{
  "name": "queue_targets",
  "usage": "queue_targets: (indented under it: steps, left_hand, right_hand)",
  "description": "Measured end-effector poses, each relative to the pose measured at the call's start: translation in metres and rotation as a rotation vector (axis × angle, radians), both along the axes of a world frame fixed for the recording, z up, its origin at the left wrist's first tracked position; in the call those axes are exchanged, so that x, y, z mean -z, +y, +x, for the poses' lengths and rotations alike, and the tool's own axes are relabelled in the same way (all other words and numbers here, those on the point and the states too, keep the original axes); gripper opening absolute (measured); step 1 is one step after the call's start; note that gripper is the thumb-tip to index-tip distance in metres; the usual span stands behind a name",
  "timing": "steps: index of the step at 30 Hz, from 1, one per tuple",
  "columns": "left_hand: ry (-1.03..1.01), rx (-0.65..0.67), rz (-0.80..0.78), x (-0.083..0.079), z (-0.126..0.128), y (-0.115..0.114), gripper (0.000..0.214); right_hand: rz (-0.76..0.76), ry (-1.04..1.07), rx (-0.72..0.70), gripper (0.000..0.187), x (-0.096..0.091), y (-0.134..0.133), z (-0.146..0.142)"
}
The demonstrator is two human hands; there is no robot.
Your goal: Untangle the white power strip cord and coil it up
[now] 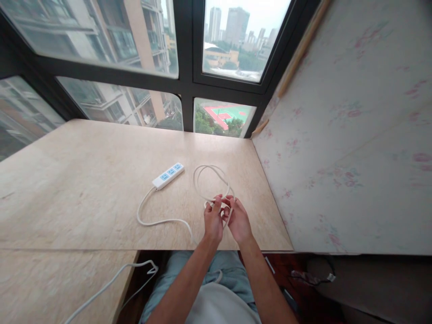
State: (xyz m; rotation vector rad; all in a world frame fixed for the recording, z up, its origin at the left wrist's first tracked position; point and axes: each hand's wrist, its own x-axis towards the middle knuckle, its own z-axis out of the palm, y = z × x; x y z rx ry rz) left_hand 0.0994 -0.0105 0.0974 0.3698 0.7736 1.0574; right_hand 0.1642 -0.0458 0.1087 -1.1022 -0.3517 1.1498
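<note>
A white power strip (pixel 168 175) with blue sockets lies on the beige stone window ledge (pixel 84 180). Its white cord (pixel 158 221) curves left, then runs toward me and ends in a coil of loops (pixel 211 180) lying just beyond my hands. My left hand (pixel 213 219) and my right hand (pixel 238 219) meet at the near end of the coil, fingers curled and pinched round the cord strands. The two hands touch each other above the ledge's front part.
Dark-framed windows (pixel 187 85) stand behind the ledge. A floral-papered wall (pixel 354 135) closes the right side. A lower ledge section (pixel 50 283) at the front left carries another white cable (pixel 111 279). My lap shows below the ledge edge.
</note>
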Motion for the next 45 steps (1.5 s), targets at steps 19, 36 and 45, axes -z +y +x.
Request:
queue_targets:
  steps: [19, 36, 45]
  left_hand:
    - [0.425, -0.001, 0.297, 0.022, -0.005, -0.014, 0.055]
    - [-0.097, 0.366, 0.103, 0.004, -0.104, 0.038, 0.064]
    - [0.295, 1.065, 0.285, -0.039, -0.103, 0.085, 0.043]
  right_hand:
    - [-0.055, -0.100, 0.201, 0.036, 0.009, 0.025, -0.034]
    - [-0.127, -0.330, -0.038, 0.035, -0.012, 0.008, 0.012]
    - [-0.164, -0.635, -0.638, 0.032, -0.029, 0.005, 0.033]
